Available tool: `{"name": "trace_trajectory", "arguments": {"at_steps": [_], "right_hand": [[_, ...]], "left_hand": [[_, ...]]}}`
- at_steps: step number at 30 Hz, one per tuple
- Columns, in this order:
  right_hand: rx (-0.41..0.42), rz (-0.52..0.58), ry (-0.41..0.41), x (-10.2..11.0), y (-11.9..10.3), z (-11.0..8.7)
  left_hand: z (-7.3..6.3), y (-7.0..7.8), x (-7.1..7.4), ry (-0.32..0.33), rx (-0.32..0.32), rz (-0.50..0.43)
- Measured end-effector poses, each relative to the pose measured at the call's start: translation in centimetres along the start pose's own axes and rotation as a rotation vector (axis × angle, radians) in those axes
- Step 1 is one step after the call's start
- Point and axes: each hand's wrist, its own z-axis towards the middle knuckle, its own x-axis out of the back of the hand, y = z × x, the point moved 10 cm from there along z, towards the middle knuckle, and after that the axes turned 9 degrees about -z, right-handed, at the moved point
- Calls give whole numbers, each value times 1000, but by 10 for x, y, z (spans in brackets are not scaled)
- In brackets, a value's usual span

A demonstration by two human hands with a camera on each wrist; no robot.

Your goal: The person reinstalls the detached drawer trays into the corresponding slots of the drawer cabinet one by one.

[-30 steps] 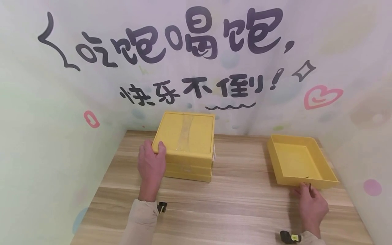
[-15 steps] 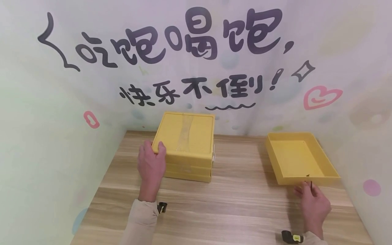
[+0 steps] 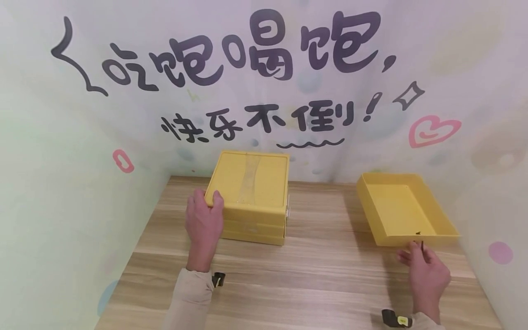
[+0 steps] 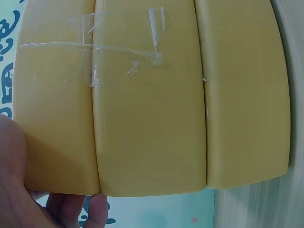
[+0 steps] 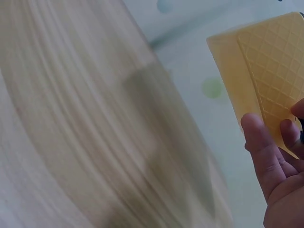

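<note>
A yellow storage box (image 3: pixel 270 178) with clear tape over its top stands at the back left of the table. My left hand (image 3: pixel 204 220) grips its left front corner, thumb on the top edge. Close up, the left wrist view shows the box's panelled side (image 4: pixel 149 118), with fingers (image 4: pixel 97 209) bent under its edge. Raised off the table at the right is a shallow yellow drawer (image 3: pixel 398 208). My right hand (image 3: pixel 429 275) pinches a small dark knob (image 3: pixel 422 246) at its near side. The right wrist view shows its waffle-patterned front (image 5: pixel 273 71); the grip is partly cut off there.
Both things are over a wood-grain table (image 3: pixel 313 275). Behind it hangs a pale wall cloth (image 3: pixel 231 105) with dark lettering, and it also runs along both sides. A small dark fitting (image 3: pixel 418 233) shows inside the drawer's near wall.
The drawer has risen and its near side has shifted slightly right, with my right hand moving along. My left hand and the storage box have stayed in place.
</note>
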Motion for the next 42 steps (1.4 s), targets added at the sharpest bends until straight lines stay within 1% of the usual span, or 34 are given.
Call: {"name": "trace_trajectory", "arguments": {"at_steps": [3,10,12,15,20,22,29,34,38,42], "right_hand": [[20,-8,9,2,-7,-1],[57,130,15,0,-18,-3],[67,141,13,0,-19,-4],[81,120,9,-1,-21,-7],[81,91,-5,-4,-22,-10],[84,99,-11,-6,-21,-11],[144,116,-21,-13,-24,-11],[150,109,-34,-17,-27,-13],[152,69,-48,-20,-31,-14],[177,42,-69,-25,-37,-15]], "left_hand": [[0,1,0,1,-2,-1],[1,0,1,2,-6,0],[1,0,0,2,-7,-1],[0,-1,0,3,-6,-3],[0,-1,0,5,-8,-8],[0,-1,0,4,-7,-9],[0,-1,0,2,0,-2],[0,-1,0,2,-1,-3],[0,0,0,2,-3,-4],[1,0,0,7,-6,-5]]}}
